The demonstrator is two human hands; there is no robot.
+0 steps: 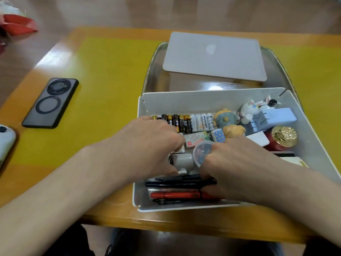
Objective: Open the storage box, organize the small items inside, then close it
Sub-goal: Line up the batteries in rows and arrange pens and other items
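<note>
Fingers (173,139) of the left hand (147,145) were curled down into the middle of the storage box (311,145), around a small grey cylinder-shaped thing (182,160); whether they actually gripped it could not be told, since the fingertips were hidden. The right hand (238,163) lay just beside it, fingers bent around a round clear plastic tub (202,153) with small coloured bits inside, tilted on its edge.

The box was a shallow white tray with smooth, matte plastic walls, sitting open on the near half of the yellow desk (110,80). Its flat grey lid (214,56), rectangular with rounded corners, rested behind it on a shiny metal tray (153,71).

Inside, a row of batteries (184,122) stood side by side along the far wall, dark gold-banded ones to the left and white ones to the right. Next to them were small glossy figurines: a blue-green one (225,118), an orange bear-like one (233,131) and a white one with ears (248,109). A pale blue plug adapter (276,116) lay at the far right, with a gold-topped red jar (283,138) nearer. A small card packet (195,138) and a blue dotted block (218,135) lay in the middle. Along the near wall lay pens (177,189), black ones and a red one, set lengthwise.

On the desk to the left, well apart from the box, a dark phone (50,103) lay face down, showing two rings on its back.
</note>
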